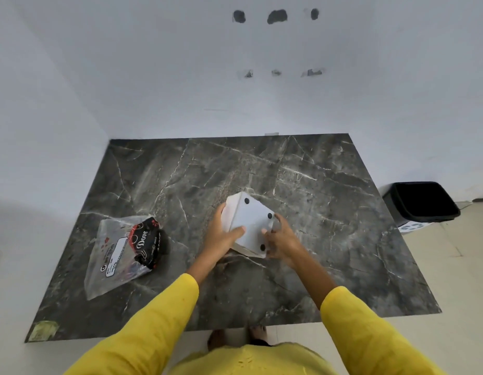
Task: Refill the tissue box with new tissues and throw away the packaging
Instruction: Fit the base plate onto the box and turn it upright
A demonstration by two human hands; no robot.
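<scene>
A white tissue box [250, 219] is held tilted just above the middle of the dark marble table [329, 212], its underside with three black round feet facing me. My left hand [224, 235] grips its left side, thumb on the underside. My right hand [282, 239] holds its right edge with fingers at the bottom panel. To the left lies the clear plastic tissue packaging [114, 255], crumpled, with a black and red printed end [146, 243]. The box's inside is hidden.
A black waste bin [421, 203] stands on the floor past the table's right edge, against the white wall. A scrap of yellowish tape [42, 331] sits on the table's near left corner. My feet show under the near edge.
</scene>
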